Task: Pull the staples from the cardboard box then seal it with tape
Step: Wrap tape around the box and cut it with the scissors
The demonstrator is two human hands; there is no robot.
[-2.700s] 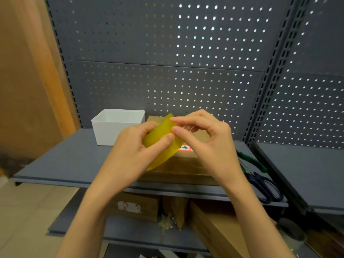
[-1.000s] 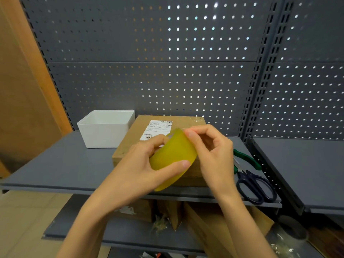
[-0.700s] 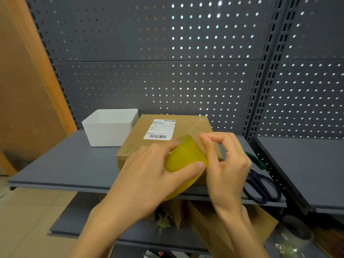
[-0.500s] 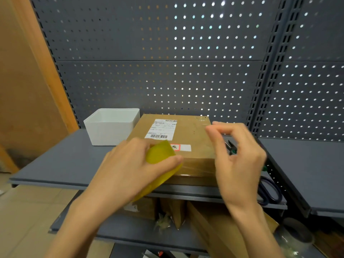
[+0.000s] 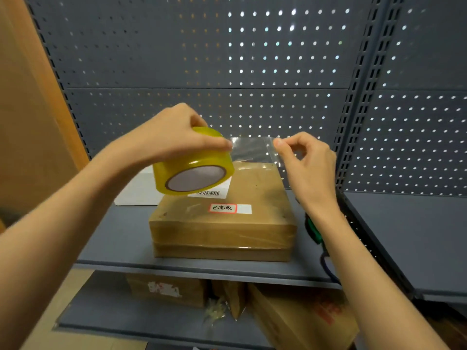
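A brown cardboard box (image 5: 255, 210) lies flat on the grey shelf (image 5: 121, 238), with a barcode label and a small red-framed sticker on top. Above its far left part my left hand (image 5: 171, 137) grips a yellow roll of clear tape (image 5: 192, 168). A short clear tape strip (image 5: 250, 150) stretches from the roll to the right. My right hand (image 5: 308, 168) pinches the strip's free end between thumb and forefinger, above the box's far right corner.
A white bin (image 5: 136, 190) stands behind my left forearm. Scissors with green and dark handles (image 5: 316, 236) lie right of the box, mostly hidden by my right wrist. More cardboard boxes (image 5: 298, 322) sit on the lower shelf. A pegboard wall closes the back.
The hands rose above the box and moved apart. A strip of clear tape has been pulled out of the roll, its end now held by my right hand.
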